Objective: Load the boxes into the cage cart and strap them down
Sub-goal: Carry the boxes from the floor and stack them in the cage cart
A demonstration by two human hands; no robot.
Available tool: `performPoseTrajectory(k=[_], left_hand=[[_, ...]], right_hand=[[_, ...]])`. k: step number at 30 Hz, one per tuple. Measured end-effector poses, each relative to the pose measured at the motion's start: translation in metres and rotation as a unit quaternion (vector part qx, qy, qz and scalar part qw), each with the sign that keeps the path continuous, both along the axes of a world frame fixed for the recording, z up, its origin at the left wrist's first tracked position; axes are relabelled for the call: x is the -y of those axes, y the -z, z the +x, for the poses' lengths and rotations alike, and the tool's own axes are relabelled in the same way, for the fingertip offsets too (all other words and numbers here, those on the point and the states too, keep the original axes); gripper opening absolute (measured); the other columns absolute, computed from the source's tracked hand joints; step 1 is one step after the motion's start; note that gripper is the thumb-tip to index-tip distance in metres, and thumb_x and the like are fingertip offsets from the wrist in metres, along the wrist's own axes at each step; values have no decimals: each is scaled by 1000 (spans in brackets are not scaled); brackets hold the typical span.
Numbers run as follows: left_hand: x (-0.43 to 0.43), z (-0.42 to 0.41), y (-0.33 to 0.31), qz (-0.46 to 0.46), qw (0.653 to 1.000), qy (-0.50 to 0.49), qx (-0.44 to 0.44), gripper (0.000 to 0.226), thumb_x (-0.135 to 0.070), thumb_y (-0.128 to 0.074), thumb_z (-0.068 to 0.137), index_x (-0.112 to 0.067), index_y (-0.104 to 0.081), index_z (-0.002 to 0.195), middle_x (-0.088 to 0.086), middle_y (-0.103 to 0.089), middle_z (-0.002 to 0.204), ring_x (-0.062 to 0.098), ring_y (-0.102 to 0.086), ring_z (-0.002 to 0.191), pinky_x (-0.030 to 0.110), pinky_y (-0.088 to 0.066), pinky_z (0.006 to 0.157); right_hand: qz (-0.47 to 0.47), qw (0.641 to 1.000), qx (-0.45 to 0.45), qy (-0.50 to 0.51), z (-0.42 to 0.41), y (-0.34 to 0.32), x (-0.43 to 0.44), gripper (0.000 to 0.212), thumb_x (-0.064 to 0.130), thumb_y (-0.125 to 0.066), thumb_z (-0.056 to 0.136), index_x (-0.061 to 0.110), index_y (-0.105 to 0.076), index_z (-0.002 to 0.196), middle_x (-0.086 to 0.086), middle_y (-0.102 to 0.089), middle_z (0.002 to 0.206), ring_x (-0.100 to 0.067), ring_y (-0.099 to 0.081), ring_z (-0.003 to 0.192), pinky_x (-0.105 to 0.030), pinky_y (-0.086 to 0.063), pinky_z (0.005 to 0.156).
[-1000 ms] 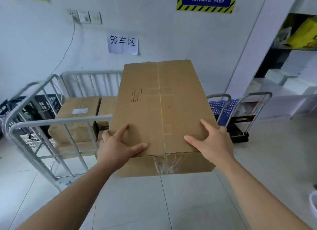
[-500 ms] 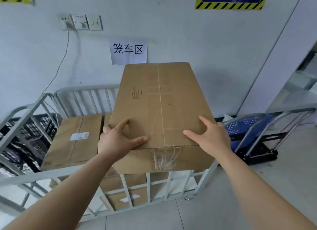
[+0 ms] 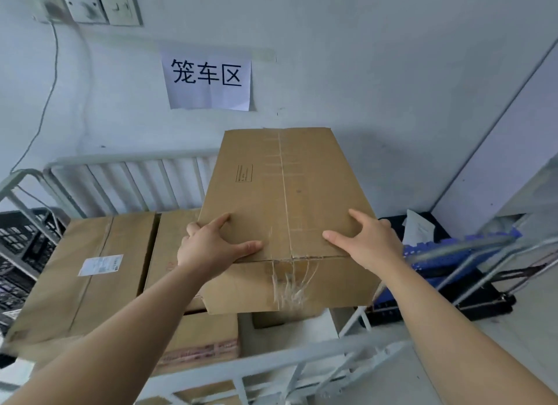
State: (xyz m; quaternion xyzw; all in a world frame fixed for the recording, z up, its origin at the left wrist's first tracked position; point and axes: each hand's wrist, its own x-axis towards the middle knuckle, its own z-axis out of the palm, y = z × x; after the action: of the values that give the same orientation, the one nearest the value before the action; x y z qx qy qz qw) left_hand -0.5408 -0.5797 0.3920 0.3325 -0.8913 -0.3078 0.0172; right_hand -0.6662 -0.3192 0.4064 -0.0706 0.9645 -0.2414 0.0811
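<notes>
With left hand (image 3: pixel 211 249) and right hand (image 3: pixel 370 244) clasping the box (image 3: pixel 287 187), lower it level onto the stack (image 3: pixel 90 268) inside the cart (image 3: pixel 126 161).

I've got the cage cart (image 3: pixel 126 160) against the wall. A labelled box (image 3: pixel 120 238) sits top left inside, a second box (image 3: pixel 169 244) touches its right side, and a lower box (image 3: pixel 205 335) is underneath.

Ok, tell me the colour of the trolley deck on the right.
The trolley deck is blue with a dotted surface; seen in the head view.
</notes>
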Motion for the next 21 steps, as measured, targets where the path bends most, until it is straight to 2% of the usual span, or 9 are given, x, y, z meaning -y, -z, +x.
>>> performPoseTrajectory(k=[3,9,17,21], left_hand=[[3,-45,20,7,999,-15,27,123,-96,-51,29,-49,-30,140,5,-36,132,27,-49,115,40,-53,86],[12,-112,72,36,995,-43,79,111,-89,-63,41,-49,-31,140,3,-35,135,25,-50,113,35,-51,85],[26,-155,162,72,987,-69,127,105,-85,-65,47,-50,-30,140,4,-31,136,26,-47,119,41,-48,94],[28,-166,209,81,983,-78,146,105,-86,-62,46,-52,-28,140,6,-27,142,27,-46,123,41,-47,95]], right_hand=[[13,999,30,-15,-52,21,8,98,86,-53,58,42,-31,143,-10,-39,135,-30,-46,120,-44,-45,96],[30,996,78,-42,-131,74,25,99,86,-53,58,41,-30,143,-10,-41,134,-29,-46,119,-44,-44,96],[52,989,131,-53,-190,166,51,99,85,-55,57,43,-30,143,-7,-39,129,-27,-47,114,-37,-47,84],[71,985,146,-50,-205,214,58,99,85,-55,58,44,-29,143,-8,-38,132,-28,-46,117,-42,-47,91]])
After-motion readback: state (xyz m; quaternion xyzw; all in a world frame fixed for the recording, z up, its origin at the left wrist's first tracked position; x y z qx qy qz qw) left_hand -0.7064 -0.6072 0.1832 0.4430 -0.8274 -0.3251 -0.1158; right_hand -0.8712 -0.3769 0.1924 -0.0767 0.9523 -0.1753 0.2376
